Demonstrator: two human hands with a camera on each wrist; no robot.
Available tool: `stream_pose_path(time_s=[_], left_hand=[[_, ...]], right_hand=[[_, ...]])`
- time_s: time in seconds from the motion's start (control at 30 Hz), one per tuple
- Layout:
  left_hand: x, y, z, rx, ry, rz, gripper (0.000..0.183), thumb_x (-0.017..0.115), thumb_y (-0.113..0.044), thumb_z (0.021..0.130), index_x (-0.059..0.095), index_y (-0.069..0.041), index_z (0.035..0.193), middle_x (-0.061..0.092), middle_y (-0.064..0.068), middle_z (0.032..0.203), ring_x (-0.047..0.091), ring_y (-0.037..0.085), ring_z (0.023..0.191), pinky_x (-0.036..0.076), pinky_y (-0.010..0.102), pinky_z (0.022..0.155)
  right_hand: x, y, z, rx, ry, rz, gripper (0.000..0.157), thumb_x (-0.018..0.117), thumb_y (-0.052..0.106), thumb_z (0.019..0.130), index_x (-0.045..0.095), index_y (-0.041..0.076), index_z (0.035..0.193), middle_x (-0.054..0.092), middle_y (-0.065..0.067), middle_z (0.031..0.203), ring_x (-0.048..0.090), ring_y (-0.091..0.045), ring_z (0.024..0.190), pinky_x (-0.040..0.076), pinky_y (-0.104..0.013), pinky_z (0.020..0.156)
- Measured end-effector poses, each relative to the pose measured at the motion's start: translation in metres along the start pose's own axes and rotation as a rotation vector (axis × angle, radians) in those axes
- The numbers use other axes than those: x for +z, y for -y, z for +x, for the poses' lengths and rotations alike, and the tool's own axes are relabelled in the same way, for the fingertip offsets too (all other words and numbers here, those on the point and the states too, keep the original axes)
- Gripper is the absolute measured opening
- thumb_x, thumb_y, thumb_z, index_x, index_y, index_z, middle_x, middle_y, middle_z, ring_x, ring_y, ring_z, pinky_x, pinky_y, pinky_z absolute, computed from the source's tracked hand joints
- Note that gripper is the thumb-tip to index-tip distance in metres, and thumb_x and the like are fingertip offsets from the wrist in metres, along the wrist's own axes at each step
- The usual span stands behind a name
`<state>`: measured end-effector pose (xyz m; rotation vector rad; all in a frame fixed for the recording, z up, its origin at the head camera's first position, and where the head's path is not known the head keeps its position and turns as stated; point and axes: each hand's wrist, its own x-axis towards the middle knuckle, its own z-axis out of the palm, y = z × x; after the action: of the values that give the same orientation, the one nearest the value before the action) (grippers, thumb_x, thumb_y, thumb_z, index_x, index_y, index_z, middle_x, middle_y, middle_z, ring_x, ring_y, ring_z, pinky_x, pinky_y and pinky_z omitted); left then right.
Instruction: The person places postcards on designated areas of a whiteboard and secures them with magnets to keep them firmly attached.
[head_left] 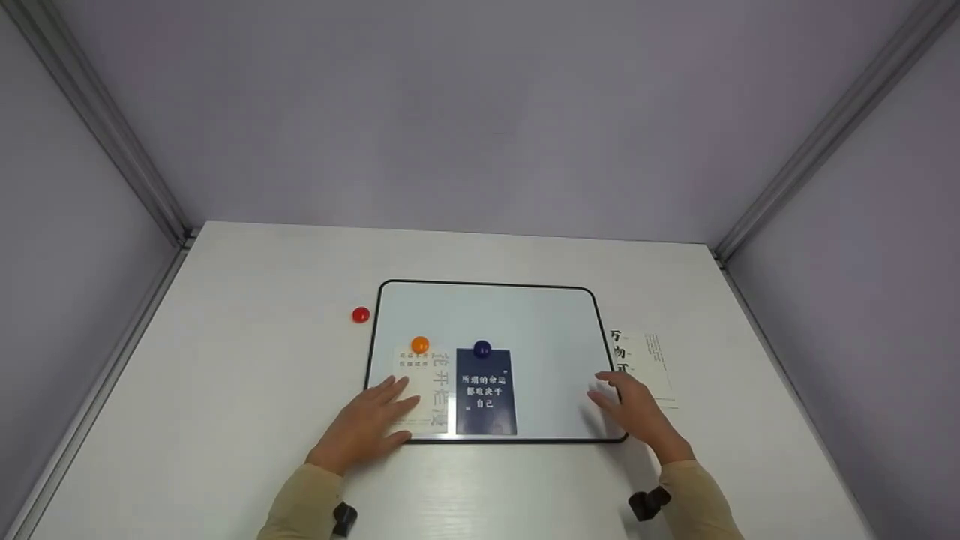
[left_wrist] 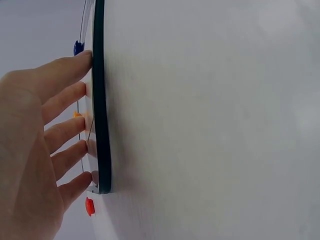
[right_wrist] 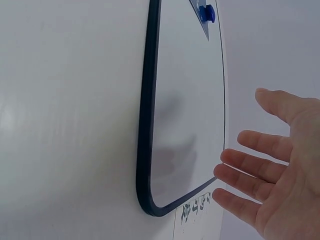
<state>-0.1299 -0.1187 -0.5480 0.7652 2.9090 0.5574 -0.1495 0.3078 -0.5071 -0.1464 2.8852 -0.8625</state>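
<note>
At the near-left corner of the whiteboard (head_left: 555, 322), I'm seeing the left hand (head_left: 364, 426) resting fingers-spread by the pale card (head_left: 424, 390); right hand (head_left: 637, 409) is hovering, fingers apart, over the right edge.

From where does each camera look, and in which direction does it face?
Head: on the person's head, facing forward and down at the whiteboard; left hand, right hand and sleeves show.
Left wrist: on that wrist, facing whiteboard and table past the left hand, which alone shows.
Right wrist: on that wrist, facing whiteboard past the right hand, which alone shows.
Both wrist views share the blue magnet.
</note>
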Motion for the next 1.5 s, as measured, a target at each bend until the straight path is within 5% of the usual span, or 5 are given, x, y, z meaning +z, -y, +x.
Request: stream_pose_path(time_s=[0.73, 1.23, 1.5], left_hand=[[0.000, 0.001, 0.003, -0.014, 0.015, -0.021, 0.053, 0.065, -0.032, 0.090, 0.053, -0.016, 0.138, 0.041, 0.010, 0.154, 0.037, 0.032, 0.144, 0.036, 0.049, 0.117], [0.000, 0.000, 0.002, -0.033, 0.012, -0.045, 0.052, 0.066, -0.032, 0.089, 0.054, -0.016, 0.137, 0.042, 0.011, 0.153, 0.037, 0.033, 0.144, 0.035, 0.050, 0.117], [-0.001, -0.001, 0.002, -0.042, 0.013, -0.063, 0.052, 0.066, -0.032, 0.089, 0.054, -0.016, 0.137, 0.041, 0.010, 0.154, 0.036, 0.032, 0.145, 0.034, 0.050, 0.118]], right_hand=[[-0.017, -0.028, 0.003, 0.116, -0.013, 0.037, 0.049, 0.056, 0.028, 0.097, 0.051, -0.006, 0.132, 0.056, -0.027, 0.134, 0.055, -0.042, 0.121, 0.047, -0.055, 0.102], [-0.031, -0.047, 0.007, 0.309, -0.085, 0.084, 0.049, 0.056, 0.026, 0.095, 0.053, -0.013, 0.126, 0.060, -0.033, 0.123, 0.058, -0.046, 0.114, 0.053, -0.050, 0.093], [-0.036, -0.053, 0.008, 0.504, -0.103, 0.193, 0.054, 0.055, 0.028, 0.095, 0.049, -0.012, 0.131, 0.054, -0.033, 0.132, 0.058, -0.043, 0.116, 0.050, -0.048, 0.098]])
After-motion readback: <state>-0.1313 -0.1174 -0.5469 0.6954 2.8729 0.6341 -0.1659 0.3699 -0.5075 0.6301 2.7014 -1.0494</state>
